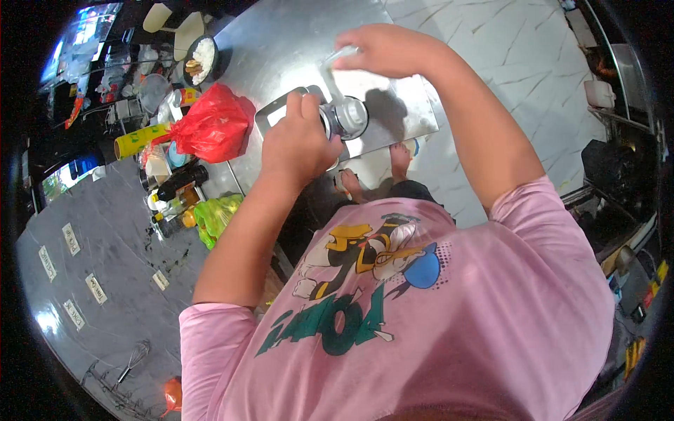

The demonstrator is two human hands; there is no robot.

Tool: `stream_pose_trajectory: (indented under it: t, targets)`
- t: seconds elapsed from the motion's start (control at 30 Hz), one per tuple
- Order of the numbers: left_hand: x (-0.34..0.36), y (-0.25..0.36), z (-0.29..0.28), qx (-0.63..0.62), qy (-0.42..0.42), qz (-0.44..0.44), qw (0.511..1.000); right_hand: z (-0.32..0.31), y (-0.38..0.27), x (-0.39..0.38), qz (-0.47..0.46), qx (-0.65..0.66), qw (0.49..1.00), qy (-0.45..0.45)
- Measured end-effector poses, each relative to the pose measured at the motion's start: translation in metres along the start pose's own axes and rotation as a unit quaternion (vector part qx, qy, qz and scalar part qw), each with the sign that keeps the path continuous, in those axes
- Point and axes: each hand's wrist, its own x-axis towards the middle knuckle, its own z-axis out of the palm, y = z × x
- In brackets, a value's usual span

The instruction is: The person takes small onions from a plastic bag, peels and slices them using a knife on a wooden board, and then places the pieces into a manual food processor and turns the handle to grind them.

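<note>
On the steel table [281,52] stands a hand-cranked device [349,118] with a round white-and-silver body and a pale handle [330,76]. I cannot make out its exact kind. My left hand [298,140] is wrapped over the near left side of the body, its thumb toward me and its fingers pointing away. Above and to the right, my right hand [386,50] is closed round the upper end of the handle, which looks slightly blurred. Under my left hand lies a shallow metal tray [265,118], partly hidden by that hand.
A tied red plastic bag [214,125] sits left of the tray. Beyond it is a black bowl [216,59] with white food. Bottles and a green bag [216,219] crowd the left side. A whisk [133,359] lies on the grey counter [119,238]. Pale floor tiles [491,77] show at right.
</note>
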Motion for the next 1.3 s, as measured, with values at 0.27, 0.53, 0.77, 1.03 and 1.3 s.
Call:
stream_pose_trajectory:
  t: [0.27,0.53,0.77,1.03,1.3]
  targets:
    - [-0.006,-0.007,0.016,-0.031,0.117,0.107,0.987,0.129,0.101,-0.07,0.138,0.09,0.947,-0.274]
    - [-0.006,0.007,-0.014,-0.044,-0.08,-0.036,0.995,0.006,-0.062,-0.07,0.0,0.012,0.987,-0.161]
    - [0.006,0.01,-0.015,-0.079,-0.073,-0.007,0.994,0.044,0.118,0.009,0.15,0.093,0.973,-0.148]
    - [-0.011,0.0,-0.012,-0.116,-0.006,-0.002,0.993,0.087,0.009,-0.094,-0.042,0.043,0.941,-0.333]
    - [-0.008,0.002,-0.004,-0.145,-0.014,-0.002,0.989,-0.007,0.014,0.012,0.015,0.045,0.999,0.003]
